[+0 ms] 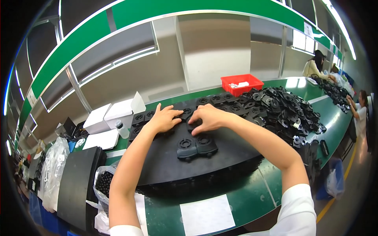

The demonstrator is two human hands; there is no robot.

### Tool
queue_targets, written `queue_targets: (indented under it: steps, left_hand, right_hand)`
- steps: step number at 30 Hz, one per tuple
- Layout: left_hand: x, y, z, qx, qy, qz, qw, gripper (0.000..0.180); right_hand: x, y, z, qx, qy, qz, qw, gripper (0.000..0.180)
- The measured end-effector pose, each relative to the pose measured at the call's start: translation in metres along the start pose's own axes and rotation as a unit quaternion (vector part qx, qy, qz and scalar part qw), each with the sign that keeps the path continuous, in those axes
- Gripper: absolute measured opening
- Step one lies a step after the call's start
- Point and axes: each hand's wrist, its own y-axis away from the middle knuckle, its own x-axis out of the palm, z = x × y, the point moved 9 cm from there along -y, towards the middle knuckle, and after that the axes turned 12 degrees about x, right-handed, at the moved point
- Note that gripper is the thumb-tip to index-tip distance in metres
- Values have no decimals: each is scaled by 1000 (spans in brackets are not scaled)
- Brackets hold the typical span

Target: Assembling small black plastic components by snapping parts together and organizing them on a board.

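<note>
A stack of black sheets or trays (232,151) lies in front of me, with black plastic parts with round rings in rows along its far side. My left hand (163,119) rests on the far row, fingers spread over the parts. To its right, my right hand (210,117) has its thumb and fingers bent around a black plastic part (192,125), mostly hidden by the fingers. Nearer to me, a pair of black ringed parts (197,147) sits side by side on the top sheet, touched by neither hand.
A large heap of black parts (291,110) covers the bench to the right, below a red bin (242,89). White boxes (98,118), a clear bottle (122,129) and a bag of black pieces (104,181) stand left. White paper (206,215) lies nearest me. Two people (315,65) work far right.
</note>
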Motion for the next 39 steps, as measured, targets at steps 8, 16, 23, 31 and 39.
queue_targets:
  steps: [8, 16, 23, 31, 39]
  left_hand:
    - [-6, -20, 26, -146, -125, -113, 975, 38]
    - [-6, -20, 35, -168, -129, -167, 963, 37]
    - [-10, -14, 30, -221, -37, -180, 958, 37]
    - [-12, 10, 63, -226, 26, -159, 961, 61]
    - [35, 88, 145, -350, 90, 13, 933, 80]
  right_hand:
    - [7, -48, -23, 47, 36, -86, 995, 28]
    - [1, -62, -52, 143, 100, -188, 967, 25]
    - [-2, -58, -61, 173, 79, -207, 960, 28]
    - [-31, -39, -82, 214, 49, -233, 947, 36]
    - [-28, 12, -200, 356, -27, -83, 930, 56]
